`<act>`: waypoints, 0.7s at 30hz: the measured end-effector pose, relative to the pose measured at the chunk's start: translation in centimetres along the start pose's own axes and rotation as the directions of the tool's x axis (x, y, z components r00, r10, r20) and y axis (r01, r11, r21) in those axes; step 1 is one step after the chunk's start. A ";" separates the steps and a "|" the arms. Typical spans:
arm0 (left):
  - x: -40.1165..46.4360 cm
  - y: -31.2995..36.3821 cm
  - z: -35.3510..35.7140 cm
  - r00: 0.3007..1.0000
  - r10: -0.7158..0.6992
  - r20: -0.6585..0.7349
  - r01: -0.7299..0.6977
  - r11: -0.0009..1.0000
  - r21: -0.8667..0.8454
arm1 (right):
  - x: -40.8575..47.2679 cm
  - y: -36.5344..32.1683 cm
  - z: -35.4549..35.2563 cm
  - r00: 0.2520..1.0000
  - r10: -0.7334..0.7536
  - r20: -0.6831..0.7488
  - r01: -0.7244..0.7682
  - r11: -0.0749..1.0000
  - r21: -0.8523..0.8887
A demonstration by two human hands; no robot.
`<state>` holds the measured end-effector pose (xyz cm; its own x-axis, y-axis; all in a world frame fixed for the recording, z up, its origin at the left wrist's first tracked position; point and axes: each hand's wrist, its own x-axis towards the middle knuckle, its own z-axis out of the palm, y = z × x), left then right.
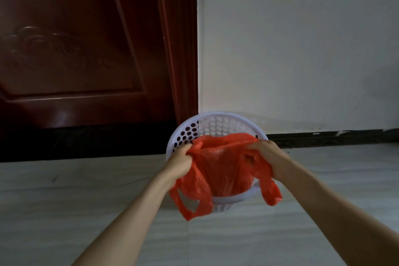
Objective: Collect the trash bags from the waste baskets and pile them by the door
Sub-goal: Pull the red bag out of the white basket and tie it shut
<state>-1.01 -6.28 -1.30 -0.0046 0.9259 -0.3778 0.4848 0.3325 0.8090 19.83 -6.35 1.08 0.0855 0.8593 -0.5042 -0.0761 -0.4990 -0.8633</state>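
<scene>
red bag [222,166] stretched between left grip [180,161] and right grip [266,153], both clenched on rim, over basket [216,119]

- No readable text, labels, brands, numbers or signs anywhere in view.
- Red bag [222,164]: plain, no print visible.
- White basket [216,124]: only holes, no marking.
- Door [86,49]: carved pattern only, no lettering.
- Wall [302,39]: blank.

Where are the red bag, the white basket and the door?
red bag [224,166]: head view, on its crumpled middle.
white basket [218,125]: head view, on its holed far wall.
door [75,49]: head view, on its carved panel.
</scene>
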 end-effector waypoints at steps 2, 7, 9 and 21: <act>-0.2 -0.8 0.8 0.996 0.063 -0.067 -0.068 0.995 -0.071 | 0.1 0.1 0.2 0.997 -0.039 -0.062 0.044 0.996 0.083; -1.1 -1.9 2.8 0.948 0.240 -0.210 -0.268 0.957 -0.115 | -0.5 0.9 0.2 0.998 -0.013 -0.059 0.025 0.977 0.212; -1.3 -1.1 3.0 0.882 0.388 -0.268 -0.404 0.915 -0.005 | -0.8 0.8 -0.3 0.996 -0.018 -0.082 0.038 0.970 0.242; -0.4 5.5 -1.3 0.699 0.695 -0.167 -0.543 0.668 0.509 | -0.7 -2.6 -1.1 0.805 -0.586 0.093 0.569 0.719 -0.400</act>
<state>0.53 -4.60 3.91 0.1879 0.9083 0.3738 0.7712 -0.3722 0.5165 21.08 -5.77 3.68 0.0212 0.9946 0.1016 0.3911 0.0853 -0.9164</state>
